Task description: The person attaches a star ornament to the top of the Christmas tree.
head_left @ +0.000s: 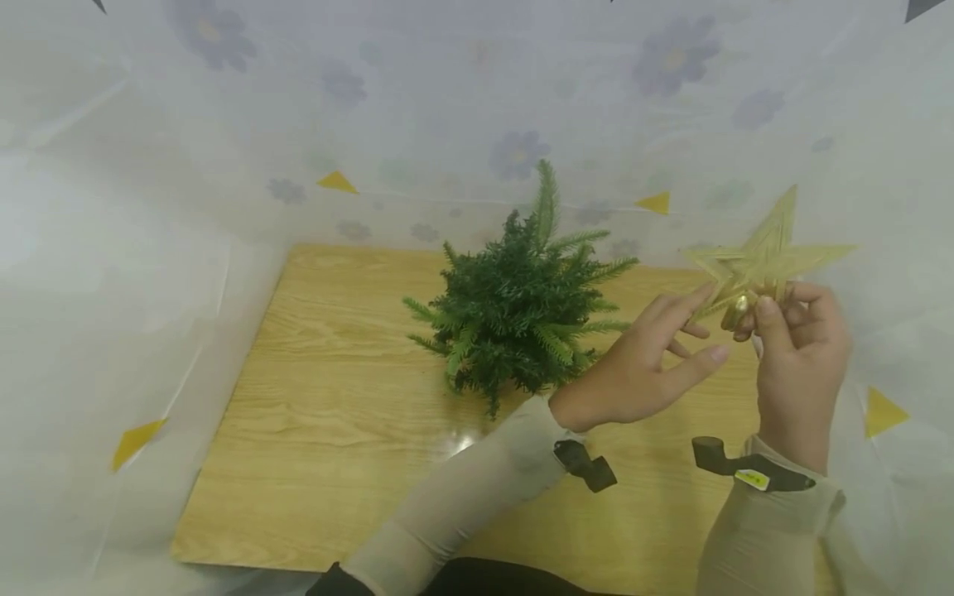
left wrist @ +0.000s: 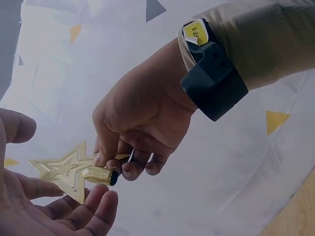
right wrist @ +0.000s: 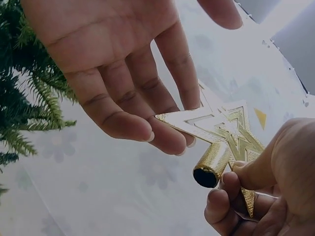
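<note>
A gold star tree topper (head_left: 771, 257) with nested star outlines is held up over the right side of the table. My right hand (head_left: 805, 364) pinches one of its lower points between thumb and fingers. In the right wrist view, a short gold tube (right wrist: 214, 158) with a dark hollow end juts from its base. My left hand (head_left: 641, 364) reaches across, its fingertips against another point of the star and its thumb held apart. Left of the hands stands a small artificial Christmas tree (head_left: 514, 306), dark green with lighter sprigs, upright on the table.
The wood-grain table (head_left: 320, 447) lies under the tree and arms. Pale plastic sheeting with a flower print (head_left: 447, 99) walls it in at the back and sides. Yellow triangles (head_left: 885, 411) are stuck on the sheeting. Both wrists wear dark camera straps (head_left: 585, 465).
</note>
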A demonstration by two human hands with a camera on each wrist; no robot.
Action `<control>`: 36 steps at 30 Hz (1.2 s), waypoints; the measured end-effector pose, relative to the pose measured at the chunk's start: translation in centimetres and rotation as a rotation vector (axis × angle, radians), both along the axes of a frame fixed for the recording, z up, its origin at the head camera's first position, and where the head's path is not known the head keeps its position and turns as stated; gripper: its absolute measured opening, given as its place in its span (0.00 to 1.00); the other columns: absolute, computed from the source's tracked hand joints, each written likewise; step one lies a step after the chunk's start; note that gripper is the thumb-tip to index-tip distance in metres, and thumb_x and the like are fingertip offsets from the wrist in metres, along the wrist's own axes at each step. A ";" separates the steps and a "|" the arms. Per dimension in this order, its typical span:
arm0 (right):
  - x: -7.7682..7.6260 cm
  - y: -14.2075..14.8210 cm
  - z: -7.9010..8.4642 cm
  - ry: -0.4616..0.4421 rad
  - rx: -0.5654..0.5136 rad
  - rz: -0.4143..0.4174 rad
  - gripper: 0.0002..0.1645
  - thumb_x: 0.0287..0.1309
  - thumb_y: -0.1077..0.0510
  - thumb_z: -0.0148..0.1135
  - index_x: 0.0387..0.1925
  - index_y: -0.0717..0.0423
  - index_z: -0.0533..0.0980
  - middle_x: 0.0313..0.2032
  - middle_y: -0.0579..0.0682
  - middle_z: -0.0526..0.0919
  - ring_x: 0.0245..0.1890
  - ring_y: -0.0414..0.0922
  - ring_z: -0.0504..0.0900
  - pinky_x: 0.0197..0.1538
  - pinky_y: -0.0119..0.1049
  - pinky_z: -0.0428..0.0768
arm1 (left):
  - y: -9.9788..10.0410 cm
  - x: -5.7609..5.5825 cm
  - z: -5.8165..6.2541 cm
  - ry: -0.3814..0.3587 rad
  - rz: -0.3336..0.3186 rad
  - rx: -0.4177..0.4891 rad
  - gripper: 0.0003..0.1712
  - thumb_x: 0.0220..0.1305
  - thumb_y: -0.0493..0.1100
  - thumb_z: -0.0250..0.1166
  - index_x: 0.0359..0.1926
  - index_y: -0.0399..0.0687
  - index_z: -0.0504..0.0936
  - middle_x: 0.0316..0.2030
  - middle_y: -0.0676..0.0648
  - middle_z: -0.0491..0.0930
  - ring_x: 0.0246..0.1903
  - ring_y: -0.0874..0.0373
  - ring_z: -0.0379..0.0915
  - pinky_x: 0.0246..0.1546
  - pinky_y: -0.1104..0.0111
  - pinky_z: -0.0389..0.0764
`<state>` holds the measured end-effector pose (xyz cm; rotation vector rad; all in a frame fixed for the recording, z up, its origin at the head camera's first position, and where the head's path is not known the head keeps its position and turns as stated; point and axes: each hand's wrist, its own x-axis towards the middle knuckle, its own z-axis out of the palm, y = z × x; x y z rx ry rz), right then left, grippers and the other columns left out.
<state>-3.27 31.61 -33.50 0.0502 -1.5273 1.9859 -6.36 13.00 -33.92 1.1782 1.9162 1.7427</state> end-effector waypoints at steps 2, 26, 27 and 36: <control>-0.2 -0.3 0.2 0.043 0.032 0.013 0.13 0.64 0.75 0.63 0.43 0.84 0.70 0.33 0.63 0.82 0.27 0.48 0.78 0.32 0.31 0.81 | -0.3 0.0 0.4 0.011 0.006 0.001 0.39 0.82 0.48 0.52 0.84 0.59 0.44 0.73 0.51 0.59 0.61 0.72 0.65 0.55 0.82 0.72; -3.3 -3.5 2.6 0.149 0.015 0.078 0.08 0.64 0.76 0.62 0.39 0.80 0.71 0.26 0.62 0.78 0.24 0.50 0.76 0.29 0.33 0.79 | -3.6 -1.3 3.6 0.138 0.107 0.026 0.38 0.81 0.45 0.53 0.83 0.50 0.47 0.73 0.47 0.59 0.63 0.67 0.66 0.58 0.79 0.71; -3.4 -3.6 2.7 0.150 0.018 0.079 0.08 0.64 0.76 0.62 0.39 0.81 0.71 0.26 0.62 0.78 0.24 0.50 0.75 0.29 0.33 0.79 | -3.7 -1.4 3.6 0.147 0.109 0.032 0.38 0.81 0.45 0.53 0.83 0.49 0.47 0.74 0.46 0.59 0.63 0.66 0.66 0.59 0.79 0.71; -3.7 -4.3 2.9 0.157 0.028 0.107 0.07 0.64 0.76 0.61 0.39 0.80 0.71 0.26 0.63 0.80 0.23 0.50 0.75 0.29 0.33 0.79 | -4.5 -1.5 3.6 0.175 0.109 0.081 0.38 0.81 0.43 0.53 0.82 0.45 0.48 0.72 0.42 0.61 0.62 0.66 0.67 0.59 0.77 0.72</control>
